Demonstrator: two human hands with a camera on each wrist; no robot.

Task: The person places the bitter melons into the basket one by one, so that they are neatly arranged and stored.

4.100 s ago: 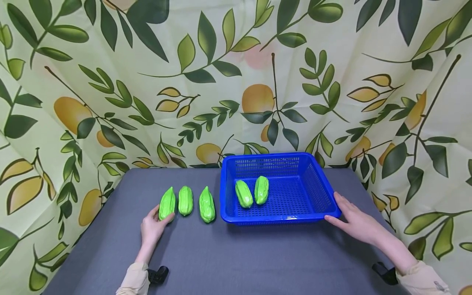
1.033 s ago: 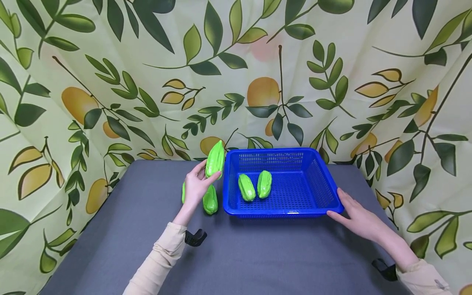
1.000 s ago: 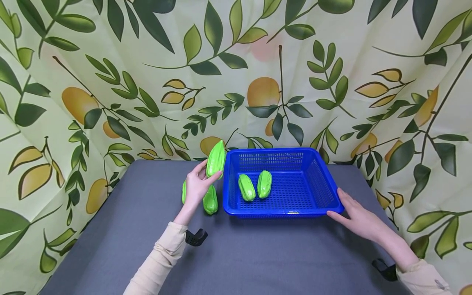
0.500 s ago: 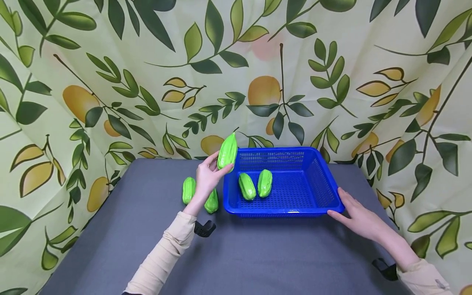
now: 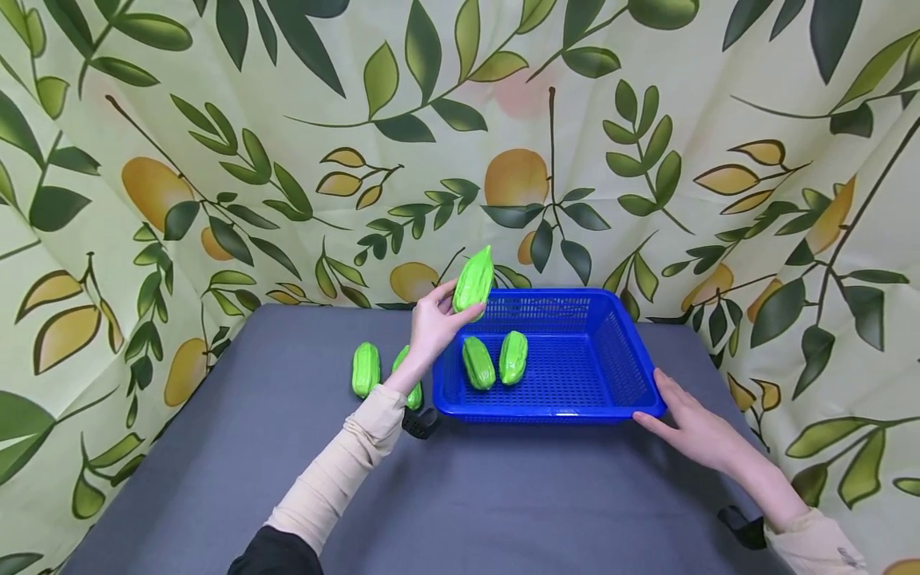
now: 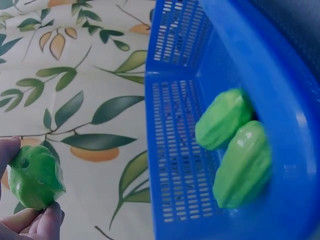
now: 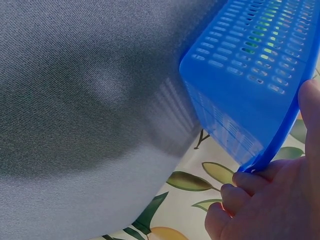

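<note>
My left hand (image 5: 434,321) pinches a bright green, ridged, pointed vegetable (image 5: 474,281) between thumb and fingers, raised at the basket's back left corner. In the left wrist view this vegetable (image 6: 36,177) shows its lobed end, apart from the basket wall. Inside the blue plastic basket (image 5: 539,414) lie two similar vegetables, one left (image 5: 478,363) and one right (image 5: 513,358), side by side. My right hand (image 5: 693,427) grips the basket's front right corner, thumb and fingers on either side of the rim, as the right wrist view shows of the hand (image 7: 280,205).
Left of the basket, two more green vegetables lie on the grey table (image 5: 503,495): one in full sight (image 5: 366,370), the other (image 5: 415,397) partly hidden behind my left forearm. A leaf-and-fruit patterned cloth (image 5: 345,239) stands behind the table.
My left hand has lifted the leftmost vegetable off the table and carried it rightward to the basket's back left corner. My right hand keeps its place on the rim.
</note>
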